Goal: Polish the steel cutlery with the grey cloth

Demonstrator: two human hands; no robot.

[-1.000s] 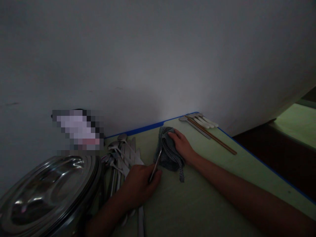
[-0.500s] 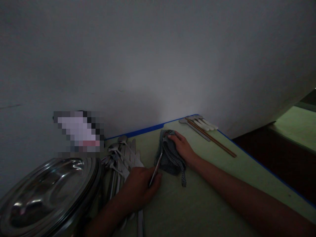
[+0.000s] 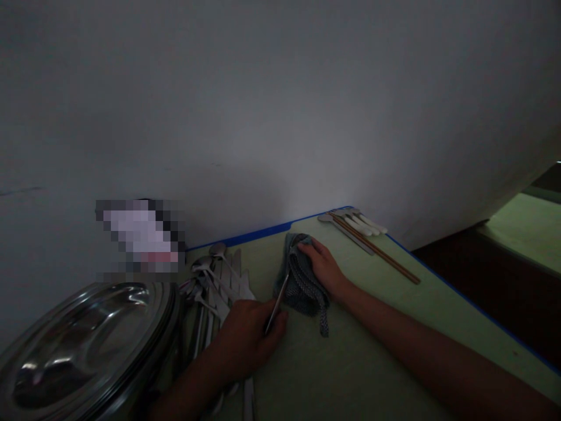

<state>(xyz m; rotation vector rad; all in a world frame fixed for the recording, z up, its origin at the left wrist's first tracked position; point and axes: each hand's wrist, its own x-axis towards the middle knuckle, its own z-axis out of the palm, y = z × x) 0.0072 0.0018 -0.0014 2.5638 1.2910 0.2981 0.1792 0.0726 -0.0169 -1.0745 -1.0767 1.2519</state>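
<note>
My left hand [image 3: 248,336] is closed round the handle of a thin metal utensil [image 3: 277,303], whose far end runs up into a folded grey cloth [image 3: 299,280]. My right hand [image 3: 323,266] lies on top of that cloth with fingers curled over it, pressing it onto the pale green table [image 3: 363,362]. The utensil's head is hidden inside the cloth.
A pile of metal spoons and other cutlery [image 3: 217,280] lies left of the cloth. Stacked steel trays [image 3: 83,345] fill the lower left. Several white-handled utensils and wooden chopsticks [image 3: 368,237] lie at the far corner by the wall. The table's blue edge [image 3: 464,292] drops off to the right.
The cloth and my right hand have shifted slightly over the utensil; the view has tipped a little. My left hand stays closed on the handle.
</note>
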